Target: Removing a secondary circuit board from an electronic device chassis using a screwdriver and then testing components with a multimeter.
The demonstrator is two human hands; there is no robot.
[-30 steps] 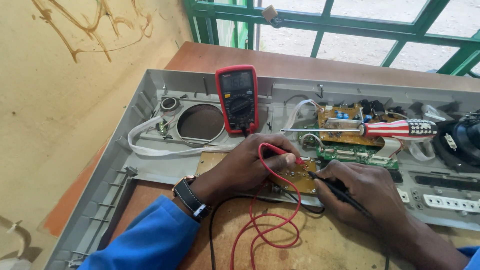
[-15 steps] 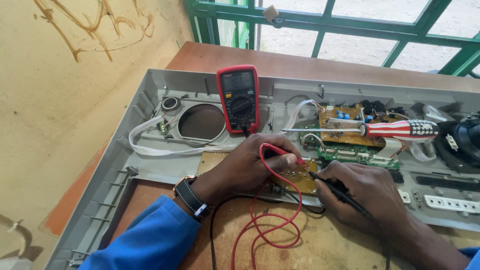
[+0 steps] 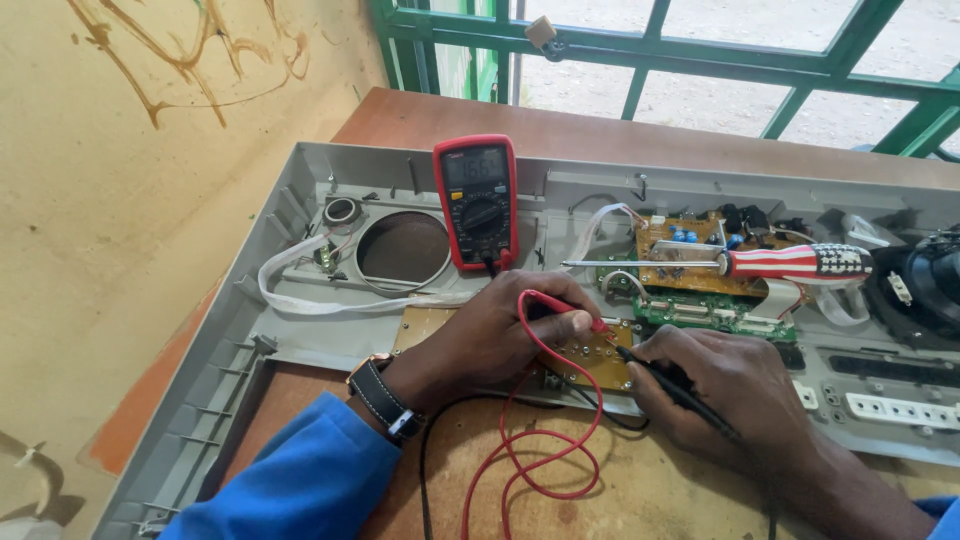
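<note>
My left hand (image 3: pixel 500 335) pinches a red test probe (image 3: pixel 575 310), its tip pressed on a small brown circuit board (image 3: pixel 590 355). A red lead (image 3: pixel 545 440) loops from it over the wood. My right hand (image 3: pixel 725 395) grips a black test probe (image 3: pixel 665 380) with its tip on the same board, close to the red one. Behind them a red multimeter (image 3: pixel 477 200) leans inside the open grey device casing (image 3: pixel 290 215), its display lit.
A striped-handled screwdriver (image 3: pixel 790 262) lies across the orange and green circuit boards (image 3: pixel 690 265). A round speaker opening (image 3: pixel 403 250) and white ribbon cable (image 3: pixel 300 300) sit left. A black speaker (image 3: pixel 930 285) is at right. Yellow wall left, green window frame (image 3: pixel 640 55) behind.
</note>
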